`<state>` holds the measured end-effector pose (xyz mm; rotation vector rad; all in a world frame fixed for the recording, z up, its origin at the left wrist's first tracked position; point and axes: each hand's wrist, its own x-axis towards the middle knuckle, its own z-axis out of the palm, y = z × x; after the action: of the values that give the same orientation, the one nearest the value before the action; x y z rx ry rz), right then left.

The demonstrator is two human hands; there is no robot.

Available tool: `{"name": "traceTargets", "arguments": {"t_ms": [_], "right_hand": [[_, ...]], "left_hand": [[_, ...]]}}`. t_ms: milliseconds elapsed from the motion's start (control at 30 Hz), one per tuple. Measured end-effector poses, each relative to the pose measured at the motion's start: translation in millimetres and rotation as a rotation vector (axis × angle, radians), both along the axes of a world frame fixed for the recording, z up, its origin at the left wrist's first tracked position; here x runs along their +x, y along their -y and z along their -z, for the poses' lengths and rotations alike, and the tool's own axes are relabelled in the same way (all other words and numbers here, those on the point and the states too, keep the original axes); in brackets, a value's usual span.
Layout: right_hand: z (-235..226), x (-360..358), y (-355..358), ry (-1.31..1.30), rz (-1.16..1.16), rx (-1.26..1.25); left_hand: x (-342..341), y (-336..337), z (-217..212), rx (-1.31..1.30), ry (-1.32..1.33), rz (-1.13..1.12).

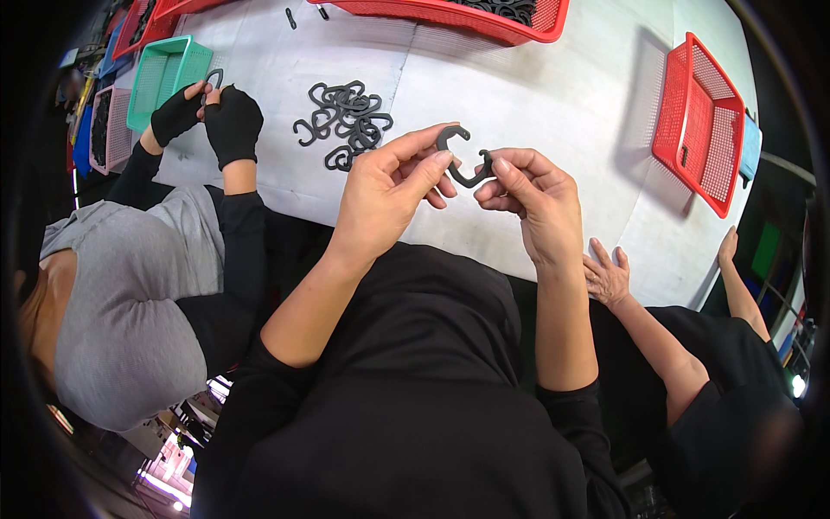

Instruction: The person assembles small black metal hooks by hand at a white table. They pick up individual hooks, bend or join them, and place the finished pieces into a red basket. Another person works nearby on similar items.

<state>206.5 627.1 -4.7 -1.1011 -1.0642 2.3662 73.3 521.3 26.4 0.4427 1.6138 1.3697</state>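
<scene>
Between my two hands, above the table, is a black C-shaped hook (453, 166) with an open gap at its upper right. My left hand (393, 182) pinches its left side between thumb and fingers. The other end, by a small knob, is gripped in the fingertips of my right hand (532, 195). Just left of my left hand lies a loose pile of similar black hooks (350, 117), several of them overlapping on the white table (519, 95).
A red basket (510, 33) of black pieces stands at the far edge; another red basket (722, 130) sits at the right. At left, a co-worker's gloved hands (233, 125) hold a black hook near a green basket (169, 60). A co-worker's hand (608, 275) rests at right.
</scene>
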Motion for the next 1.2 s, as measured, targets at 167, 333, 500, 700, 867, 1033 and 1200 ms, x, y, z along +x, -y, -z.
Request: {"name": "traceTargets", "arguments": {"t_ms": [167, 333, 500, 700, 867, 1033, 1200], "right_hand": [[-7, 6, 6, -0.061, -0.005, -0.018], [-11, 7, 11, -0.074, -0.015, -0.02], [-18, 6, 15, -0.081, -0.014, 0.086], [-27, 4, 23, -0.034, -0.015, 0.314], [-24, 0, 28, 0.078, -0.078, 1.039], [-23, 3, 35, 0.064, -0.09, 0.66], [-27, 0, 35, -0.083, -0.093, 0.189]], "left_hand": [[3, 4, -9, 0.014, 0.042, 0.005], [3, 10, -15, 0.046, 0.125, -0.011], [3, 14, -16, 0.067, 0.116, -0.02], [1, 18, -17, 0.068, 0.112, -0.019], [1, 20, -20, 0.084, 0.185, -0.048], [-1, 24, -17, 0.07, 0.187, -0.048], [-4, 29, -19, 0.017, 0.087, 0.045]]}}
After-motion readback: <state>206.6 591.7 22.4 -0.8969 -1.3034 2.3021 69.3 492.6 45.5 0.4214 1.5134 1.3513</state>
